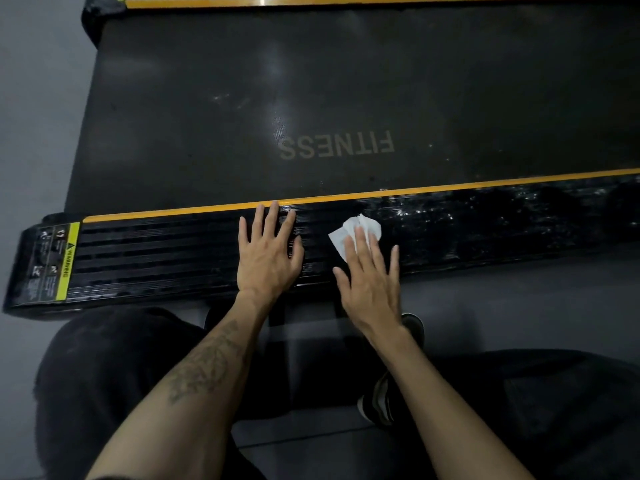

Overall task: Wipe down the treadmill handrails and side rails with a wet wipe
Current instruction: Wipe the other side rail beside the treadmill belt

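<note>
The right hand [372,271] pressed flat, fingers straight, on the wipe [353,230] atop the near side rail [156,251]; the left hand [268,251] lay flat just left of it. Limp, light and damp, the wipe probably bunched easily, best held under spread fingers.

Two bare forearms with no sleeves, watch or jewellery. A dark tattoo [204,362] of leafy, branching lines along the top of the left forearm. Left hand [268,252] and right hand [370,285] ungloved, nails short. Dark, near-black trousers [104,375] over both legs. A dark shoe [384,400] with a pale sole edge and pale side stripes.
</note>
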`<act>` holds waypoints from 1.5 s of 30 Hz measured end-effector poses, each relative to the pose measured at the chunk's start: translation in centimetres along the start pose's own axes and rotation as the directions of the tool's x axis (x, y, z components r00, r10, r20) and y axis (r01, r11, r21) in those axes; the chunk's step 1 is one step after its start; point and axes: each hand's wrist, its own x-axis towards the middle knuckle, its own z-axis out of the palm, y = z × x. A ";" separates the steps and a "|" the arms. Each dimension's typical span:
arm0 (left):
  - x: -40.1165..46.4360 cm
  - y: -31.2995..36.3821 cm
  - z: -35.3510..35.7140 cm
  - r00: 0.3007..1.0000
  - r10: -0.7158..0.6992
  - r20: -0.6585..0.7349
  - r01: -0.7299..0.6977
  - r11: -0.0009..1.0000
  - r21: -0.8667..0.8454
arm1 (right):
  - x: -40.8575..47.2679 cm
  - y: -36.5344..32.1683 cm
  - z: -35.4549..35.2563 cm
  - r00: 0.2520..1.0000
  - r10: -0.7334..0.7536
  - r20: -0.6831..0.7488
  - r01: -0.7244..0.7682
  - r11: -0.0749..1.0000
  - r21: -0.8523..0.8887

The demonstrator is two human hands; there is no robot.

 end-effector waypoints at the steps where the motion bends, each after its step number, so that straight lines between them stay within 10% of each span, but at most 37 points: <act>1: 0.0 0.0 0.0 1.000 0.002 -0.002 -0.002 1.000 0.002 | -0.1 -0.8 0.1 0.999 0.045 -0.009 -0.045 0.999 0.003; 9: 0.0 -0.1 0.2 1.000 0.012 -0.018 -0.012 1.000 0.006 | -0.9 -0.7 0.4 0.973 -0.229 0.012 0.229 0.973 0.018; 14: 0.0 -0.1 0.3 1.000 0.008 -0.025 -0.008 1.000 0.009 | -1.1 -1.0 0.1 0.999 0.038 -0.018 -0.038 0.999 0.008; 21: 0.0 -0.2 0.4 0.999 0.018 -0.046 -0.018 1.000 -0.002 | -1.8 -1.0 0.3 0.977 -0.214 0.010 0.214 0.977 0.023; 27: 0.0 -0.2 0.4 0.999 0.038 -0.036 -0.037 0.999 0.009 | -2.5 -1.5 0.0 0.998 0.067 -0.008 -0.067 0.997 0.025; 33: 0.1 -0.4 0.7 0.997 0.078 -0.022 -0.078 0.997 0.015 | -2.9 -2.0 0.5 0.980 -0.196 0.022 0.197 0.980 -0.036; 38: 0.2 -0.2 0.7 0.999 0.051 -0.017 -0.051 0.999 -0.020 | -3.4 -0.7 -0.5 1.000 -0.012 0.025 0.012 1.000 -0.002; 45: 0.6 2.6 1.3 0.999 -0.029 -0.019 0.028 0.998 -0.055 | -3.4 1.7 -1.1 0.974 -0.216 0.069 0.220 0.974 -0.059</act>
